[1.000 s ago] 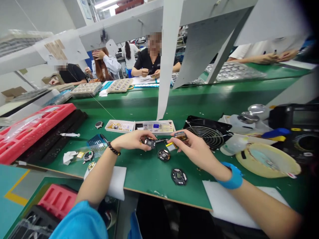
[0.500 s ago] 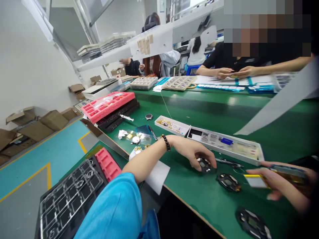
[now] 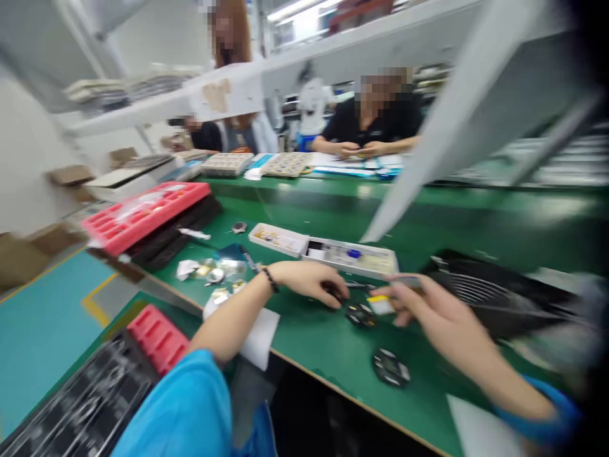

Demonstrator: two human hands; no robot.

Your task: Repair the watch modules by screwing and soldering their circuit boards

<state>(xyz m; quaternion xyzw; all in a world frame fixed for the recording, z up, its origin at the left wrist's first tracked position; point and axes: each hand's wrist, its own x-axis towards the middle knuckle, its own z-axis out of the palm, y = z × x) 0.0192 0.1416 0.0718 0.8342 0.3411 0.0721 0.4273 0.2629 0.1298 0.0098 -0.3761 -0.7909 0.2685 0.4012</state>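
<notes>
On my feed this frame is heavily blurred, so I'm reading it with care. The left hand (image 3: 308, 282), a beaded bracelet (image 3: 269, 279) at its wrist, is curled down over a small dark part (image 3: 337, 296) at lower centre, its fingers hiding most of it; I cannot tell whether they are gripping it. The right hand (image 3: 440, 309), with a blue wristband (image 3: 537, 420), reaches in from the lower right, closed in a pinch on a thin flat piece (image 3: 405, 280) too blurred for me to identify. Just beside its fingertips is a white piece with a yellow edge (image 3: 380, 305); I cannot tell whether the two are joined. Two round black modules lie apart on the green workbench (image 3: 314, 362), the nearer module (image 3: 360, 315) just below the hands and the farther module (image 3: 391, 368) nearer the bench edge. Above the hands sit two open white trays (image 3: 323, 250) holding small parts. At upper centre, a co-worker's hands (image 3: 354, 149) work at the facing bench.
</notes>
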